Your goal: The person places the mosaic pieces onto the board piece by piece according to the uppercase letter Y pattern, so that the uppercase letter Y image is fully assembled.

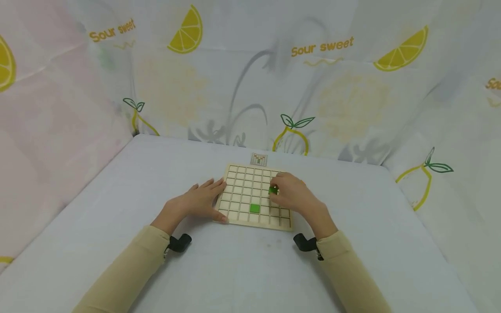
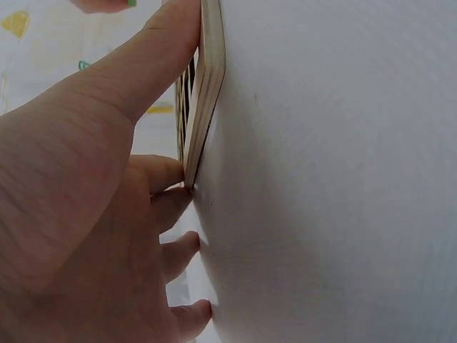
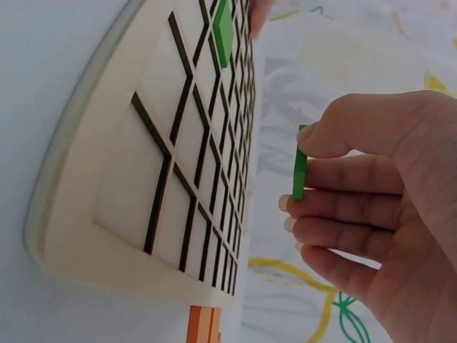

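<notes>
A pale wooden grid board (image 1: 256, 224) lies on the white surface, divided into many square cells by dark grooves. My left hand (image 1: 201, 201) rests at its left side, thumb along the near edge and the other fingers spread fairly straight by the left edge. Between thumb and fingers, my right hand (image 1: 295, 192) pinches a small green square tile (image 3: 299, 171). In the right wrist view that tile stands on edge, apart from the board. Another green tile (image 1: 255, 208) lies flat in a cell toward the board's near side. The right hand hides some cells at the right.
A small card with a printed grid pattern (image 1: 258, 159) lies just beyond the board. Orange pieces (image 3: 203, 325) sit beside the board's edge in the right wrist view, mostly out of frame. Lemon-printed cloth (image 1: 250, 78) walls the back and sides.
</notes>
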### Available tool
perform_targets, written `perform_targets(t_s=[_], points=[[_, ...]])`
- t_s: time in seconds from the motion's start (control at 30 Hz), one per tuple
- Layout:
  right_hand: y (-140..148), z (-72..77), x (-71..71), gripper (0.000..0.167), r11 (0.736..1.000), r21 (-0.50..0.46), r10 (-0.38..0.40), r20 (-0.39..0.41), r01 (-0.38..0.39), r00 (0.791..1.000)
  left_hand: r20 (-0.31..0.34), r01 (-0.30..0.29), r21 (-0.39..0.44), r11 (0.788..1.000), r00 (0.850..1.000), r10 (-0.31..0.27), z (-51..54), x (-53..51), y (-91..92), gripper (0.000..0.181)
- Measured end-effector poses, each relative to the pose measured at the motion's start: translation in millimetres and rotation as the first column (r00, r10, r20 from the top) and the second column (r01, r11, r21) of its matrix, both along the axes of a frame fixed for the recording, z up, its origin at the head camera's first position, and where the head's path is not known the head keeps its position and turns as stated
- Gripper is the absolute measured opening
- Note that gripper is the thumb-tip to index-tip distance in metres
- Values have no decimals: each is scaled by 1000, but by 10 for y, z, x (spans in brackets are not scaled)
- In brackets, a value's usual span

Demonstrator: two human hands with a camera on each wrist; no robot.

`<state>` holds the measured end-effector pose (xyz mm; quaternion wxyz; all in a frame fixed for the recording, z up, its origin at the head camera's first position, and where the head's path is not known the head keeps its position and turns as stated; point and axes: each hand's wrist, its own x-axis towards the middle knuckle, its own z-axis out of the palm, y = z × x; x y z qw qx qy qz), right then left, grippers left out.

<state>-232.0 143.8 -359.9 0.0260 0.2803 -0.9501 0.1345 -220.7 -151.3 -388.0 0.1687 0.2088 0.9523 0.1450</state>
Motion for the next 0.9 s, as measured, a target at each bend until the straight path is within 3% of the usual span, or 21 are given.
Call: perform_targets(t_s=[0.23, 0.53, 0.9], points=[[-41, 43, 32, 11, 1000, -3, 3, 19, -3, 1000, -9, 18, 11, 1000, 1000, -18, -10, 6, -13, 118], [-143, -35, -41, 14, 998, 34, 50, 32, -51, 998, -12, 5, 9, 1000, 1000, -5, -7, 16, -19, 118], [-326, -75, -10, 14, 995, 70, 71, 83, -77, 994, -6, -2, 7, 1000, 1000, 2, 13, 21, -22, 117]])
